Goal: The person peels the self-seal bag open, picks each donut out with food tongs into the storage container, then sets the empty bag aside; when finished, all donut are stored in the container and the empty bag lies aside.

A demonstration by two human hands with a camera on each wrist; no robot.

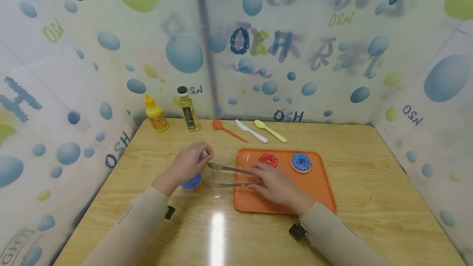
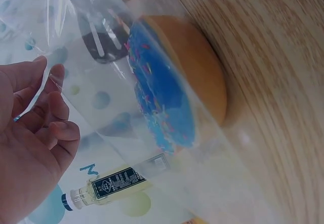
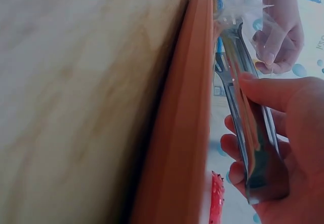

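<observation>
With thumb and fingertips, my left hand (image 1: 188, 162) pinches the edge of a clear plastic bag (image 1: 218, 194). A blue-iced donut with sprinkles (image 2: 161, 95) lies on its side behind the film in the left wrist view; in the head view the blue donut (image 1: 191, 181) is partly hidden below my left hand. My right hand (image 1: 278, 184) grips metal tongs (image 3: 253, 127), their two arms spread and pointing left. The tong tips overlap the bag in the head view. Beneath my right hand is an orange tray (image 1: 318, 200), with a red donut (image 1: 268, 159) partly covered by that hand.
Another blue donut (image 1: 301, 162) sits on the tray's right side. Behind lie an orange spoon (image 1: 218, 124), a white knife (image 1: 252, 131) and a yellow spoon (image 1: 271, 131). A yellow squeeze bottle (image 1: 157, 117) and an oil bottle (image 1: 189, 113) stand at the back left.
</observation>
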